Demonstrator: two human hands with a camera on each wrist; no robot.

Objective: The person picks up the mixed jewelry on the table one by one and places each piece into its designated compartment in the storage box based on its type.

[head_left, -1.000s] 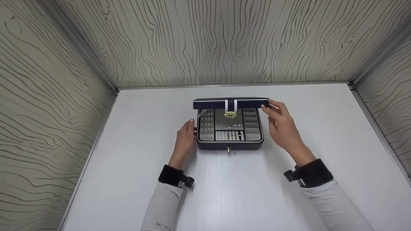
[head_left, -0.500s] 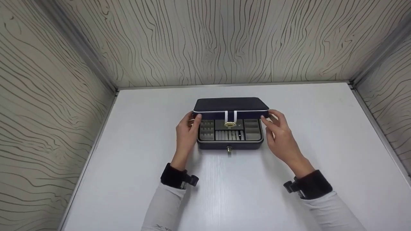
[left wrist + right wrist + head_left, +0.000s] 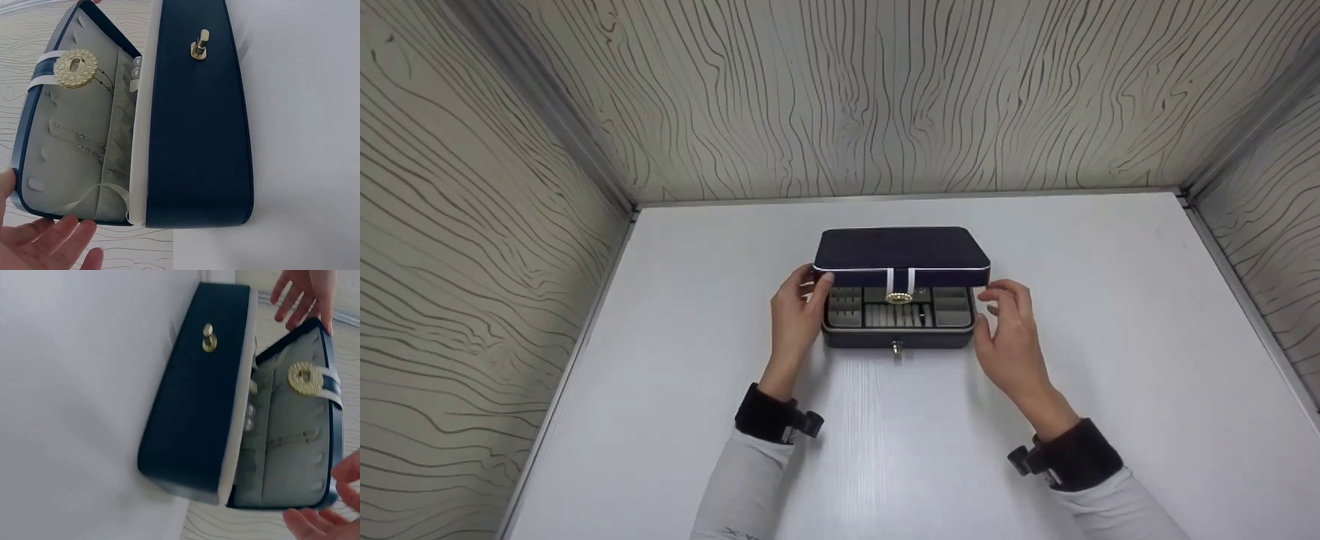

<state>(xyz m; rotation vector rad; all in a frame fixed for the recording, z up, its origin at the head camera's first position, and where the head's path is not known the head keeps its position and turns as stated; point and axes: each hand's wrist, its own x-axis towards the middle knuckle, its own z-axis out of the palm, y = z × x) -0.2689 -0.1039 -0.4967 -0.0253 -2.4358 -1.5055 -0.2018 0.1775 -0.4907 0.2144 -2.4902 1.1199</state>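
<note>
A dark blue jewelry box (image 3: 900, 340) stands on the table, its lid (image 3: 900, 251) tilted partway down over the base. White stripes and a round gold clasp (image 3: 899, 298) mark the lid's front. My left hand (image 3: 795, 315) holds the lid's left front corner, thumb at the front edge and fingers along the side. By the right front corner is my right hand (image 3: 1011, 337), fingers loosely bent, fingertips right at the lid's edge and thumb low beside the base. Necklaces (image 3: 79, 140) hang inside the lid. A gold turn-lock post (image 3: 199, 45) juts from the base's front.
Inside the base are grey compartments (image 3: 952, 306) and pale ring rolls (image 3: 889, 315), partly covered by the lid. Pearl-like beads (image 3: 136, 67) show at the rim. The white table (image 3: 660, 337) meets wood-patterned walls (image 3: 885, 97) at its back and sides.
The lid has come down and forward over the base. My left hand has moved from the base's side up to the lid's corner. My right hand has lowered, its fingers loosening at the lid.
</note>
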